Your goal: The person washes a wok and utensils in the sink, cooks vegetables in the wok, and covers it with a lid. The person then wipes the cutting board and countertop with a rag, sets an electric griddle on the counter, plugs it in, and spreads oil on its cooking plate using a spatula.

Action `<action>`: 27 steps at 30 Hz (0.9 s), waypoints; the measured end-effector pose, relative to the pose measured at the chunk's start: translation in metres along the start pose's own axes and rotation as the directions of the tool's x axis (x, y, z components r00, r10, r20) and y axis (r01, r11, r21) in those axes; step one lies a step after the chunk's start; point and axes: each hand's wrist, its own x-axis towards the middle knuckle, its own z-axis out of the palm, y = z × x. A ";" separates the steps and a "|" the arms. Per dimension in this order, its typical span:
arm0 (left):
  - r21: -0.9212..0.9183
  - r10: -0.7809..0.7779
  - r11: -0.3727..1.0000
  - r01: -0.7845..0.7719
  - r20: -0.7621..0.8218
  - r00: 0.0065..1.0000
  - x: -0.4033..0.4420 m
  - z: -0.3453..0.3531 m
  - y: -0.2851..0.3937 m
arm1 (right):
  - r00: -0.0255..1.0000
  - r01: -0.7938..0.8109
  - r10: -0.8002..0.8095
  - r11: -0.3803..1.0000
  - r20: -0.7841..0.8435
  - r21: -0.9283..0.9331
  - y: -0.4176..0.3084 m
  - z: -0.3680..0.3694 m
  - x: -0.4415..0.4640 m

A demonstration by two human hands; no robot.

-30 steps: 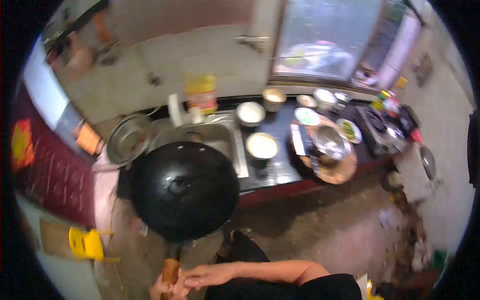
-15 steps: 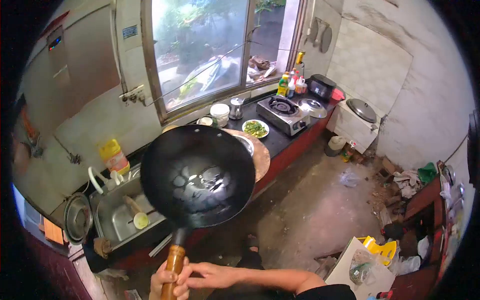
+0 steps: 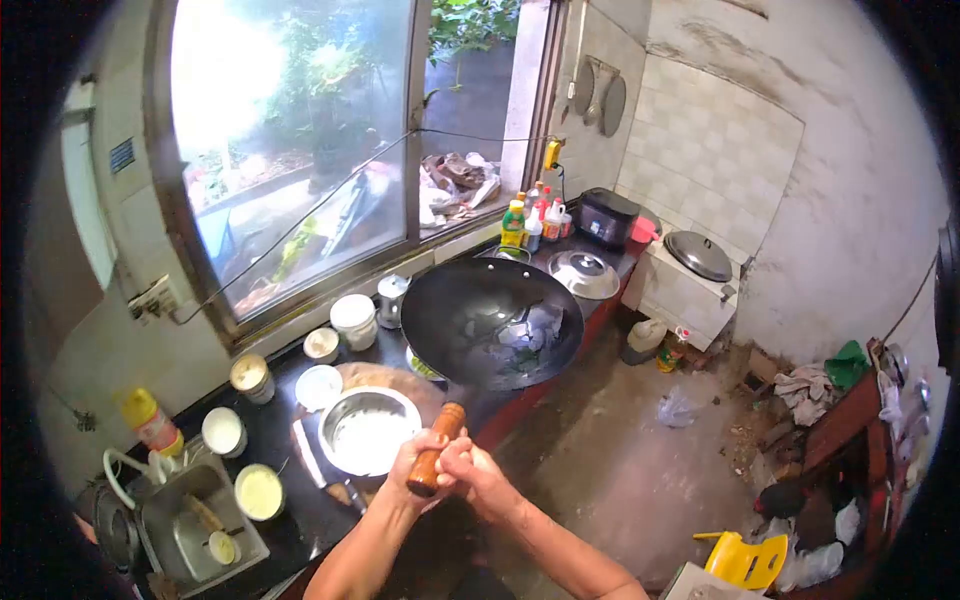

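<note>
At the wooden handle [image 3: 441, 447]: two-handed grip, closed tight.
Left hand [image 3: 414, 464] wraps it; right hand [image 3: 478, 476] clasps the opposite side, presumably sharing weight. Wok [image 3: 480, 325] extends forward over the counter [image 3: 298, 510], interior facing up; steel bowl [image 3: 336, 408] sits near the left hand.

Daylight from sliding window [image 3: 310, 150], partly blown out, sheen inside wok [image 3: 490, 325], fisheye-curved edges, black corners, far left perhaps soft

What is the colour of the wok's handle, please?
The wok handle is orange-brown, seen best in the head view.
</note>
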 end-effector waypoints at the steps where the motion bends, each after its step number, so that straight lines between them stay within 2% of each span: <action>1: -0.054 -0.041 0.998 0.040 -0.015 0.999 0.034 -0.006 0.012 | 1.000 0.003 -0.003 1.000 -0.007 0.015 -0.010 -0.025 0.022; 5: -0.005 0.021 1.000 -0.021 0.013 1.000 0.146 -0.021 0.045 | 0.999 0.037 -0.038 0.996 0.012 0.083 -0.049 -0.101 0.095; 7: 0.068 0.046 0.997 -0.043 -0.049 0.998 0.187 -0.026 0.061 | 0.998 0.059 -0.058 0.993 -0.007 0.098 -0.059 -0.133 0.127; 9: 0.071 0.024 0.997 -0.026 0.025 0.999 0.227 -0.042 0.077 | 0.998 0.057 -0.062 0.989 0.027 0.134 -0.064 -0.167 0.156; 13: 0.051 0.035 0.998 -0.032 -0.058 0.998 0.279 -0.068 0.103 | 0.994 0.104 -0.108 0.980 0.018 0.171 -0.070 -0.205 0.203; 17: 0.029 0.023 0.999 -0.023 0.000 1.000 0.307 -0.085 0.121 | 0.998 0.064 -0.060 0.989 -0.029 0.131 -0.073 -0.226 0.228; 24: 0.195 0.078 0.979 -0.063 -0.070 0.994 0.332 -0.102 0.139 | 0.997 0.075 -0.070 0.986 -0.039 0.150 -0.061 -0.258 0.262; 27: 0.174 0.047 0.984 -0.033 -0.076 0.996 0.328 -0.106 0.144 | 0.996 0.030 -0.021 0.994 -0.085 0.107 -0.060 -0.252 0.263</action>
